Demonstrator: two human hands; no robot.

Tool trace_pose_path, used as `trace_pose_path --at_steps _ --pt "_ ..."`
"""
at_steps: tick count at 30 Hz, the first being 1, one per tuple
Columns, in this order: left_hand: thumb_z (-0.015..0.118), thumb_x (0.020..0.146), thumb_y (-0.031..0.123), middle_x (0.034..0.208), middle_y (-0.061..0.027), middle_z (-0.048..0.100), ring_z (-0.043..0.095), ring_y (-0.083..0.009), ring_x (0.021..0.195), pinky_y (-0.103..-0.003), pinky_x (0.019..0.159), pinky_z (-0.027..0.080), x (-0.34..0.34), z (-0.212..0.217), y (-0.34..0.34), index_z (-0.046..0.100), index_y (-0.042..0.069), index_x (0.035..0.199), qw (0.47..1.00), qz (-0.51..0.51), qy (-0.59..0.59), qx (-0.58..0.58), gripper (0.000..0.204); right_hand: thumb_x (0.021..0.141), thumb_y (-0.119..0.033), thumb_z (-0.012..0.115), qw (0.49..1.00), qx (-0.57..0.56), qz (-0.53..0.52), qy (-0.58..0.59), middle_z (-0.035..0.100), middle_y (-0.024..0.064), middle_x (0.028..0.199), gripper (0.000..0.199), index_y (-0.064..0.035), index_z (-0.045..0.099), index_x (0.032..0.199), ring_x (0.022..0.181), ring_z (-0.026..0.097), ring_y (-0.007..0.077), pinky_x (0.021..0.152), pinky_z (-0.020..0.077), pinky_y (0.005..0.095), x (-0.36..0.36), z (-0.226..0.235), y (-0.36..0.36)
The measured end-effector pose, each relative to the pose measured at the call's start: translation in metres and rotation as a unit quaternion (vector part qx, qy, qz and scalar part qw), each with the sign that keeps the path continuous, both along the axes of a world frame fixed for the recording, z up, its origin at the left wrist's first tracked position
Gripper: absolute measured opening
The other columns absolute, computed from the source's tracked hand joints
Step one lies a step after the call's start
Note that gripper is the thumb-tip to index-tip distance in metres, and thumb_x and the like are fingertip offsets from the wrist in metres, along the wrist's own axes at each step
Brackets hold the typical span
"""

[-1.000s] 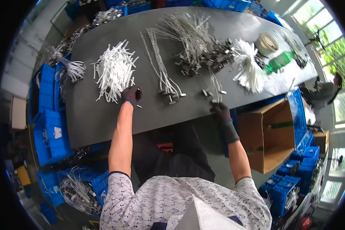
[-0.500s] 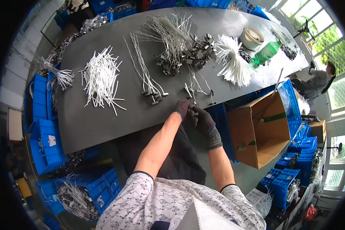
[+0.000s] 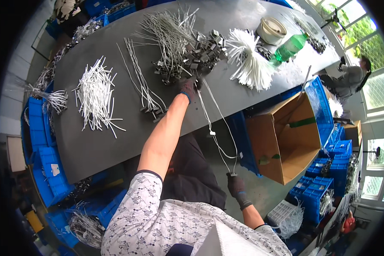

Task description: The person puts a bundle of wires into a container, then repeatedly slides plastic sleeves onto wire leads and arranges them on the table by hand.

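Both my hands wear dark gloves. My left hand reaches to the near edge of a pile of dark block-shaped metal parts with thin pale wires attached. Its fingers are bunched there; what they grip is hidden. My right hand is low, off the table's near edge, closed on the dark end of a pair of white wires. These wires loop up from it toward my left hand, with a small white tab partway along. Beside my left forearm lies a small bunch of wires with dark ends.
On the grey table lie a heap of white tubes, a white strand bundle, a pale tub and a green bottle. An open cardboard box stands to the right. Blue crates line both sides; another person is far right.
My hands have separated: the left moved forward and left to the pile, the right drew back below the table edge with the wires, which now hang stretched between them.
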State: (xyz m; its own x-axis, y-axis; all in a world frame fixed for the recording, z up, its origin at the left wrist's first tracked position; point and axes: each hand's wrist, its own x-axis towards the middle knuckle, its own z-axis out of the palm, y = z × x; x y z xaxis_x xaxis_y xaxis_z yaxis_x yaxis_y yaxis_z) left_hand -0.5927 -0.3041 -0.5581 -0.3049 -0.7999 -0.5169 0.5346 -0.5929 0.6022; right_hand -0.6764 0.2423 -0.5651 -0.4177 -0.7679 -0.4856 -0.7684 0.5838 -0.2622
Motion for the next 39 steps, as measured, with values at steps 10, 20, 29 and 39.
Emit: trace_pose_path --at_steps 10,20,29,39 --pt "0.065 0.096 0.018 0.093 -0.0094 0.071 0.071 -0.0246 0.084 -0.044 0.075 0.062 0.034 0.018 0.053 0.065 0.006 0.105 0.999 -0.035 0.016 0.0 0.015 0.103 -0.032 0.048 0.993 -0.121 0.011 -0.01 0.071 0.0191 0.099 0.029 -0.0196 0.067 0.121 0.092 0.068 0.0419 0.072 0.0529 0.0513 0.014 0.054 -0.077" --pt "0.069 0.093 0.016 0.085 -0.0047 0.064 0.064 -0.0146 0.071 -0.032 0.064 0.057 0.054 0.02 0.148 0.063 0.004 0.097 0.924 -0.166 -0.314 -0.143 0.014 0.096 -0.028 0.057 0.98 -0.162 -0.034 -0.111 0.069 0.0258 0.102 0.028 -0.0078 0.064 0.114 0.098 0.065 0.046 0.081 0.0521 0.0517 -0.015 0.046 -0.207" --pt "0.071 0.09 0.02 0.086 -0.0079 0.068 0.066 -0.016 0.077 -0.033 0.067 0.056 -0.004 0.043 0.176 0.067 0.002 0.097 0.944 -0.188 -0.241 -0.123 0.02 0.095 -0.037 0.057 0.968 -0.21 -0.047 -0.127 0.07 0.0249 0.104 0.036 -0.0069 0.065 0.114 0.1 0.066 0.0453 0.085 0.0524 0.0535 -0.025 0.046 -0.281" --pt "0.072 0.085 0.017 0.068 -0.0113 0.067 0.066 -0.02 0.06 -0.038 0.057 0.053 -0.031 0.023 0.132 0.068 0.0 0.084 0.86 -0.182 -0.42 -0.227 0.017 0.092 -0.043 0.067 0.95 -0.299 -0.092 -0.015 0.064 0.0235 0.126 0.056 -0.0073 0.057 0.133 0.115 0.061 0.043 0.095 0.0498 0.0493 -0.011 0.134 -0.227"
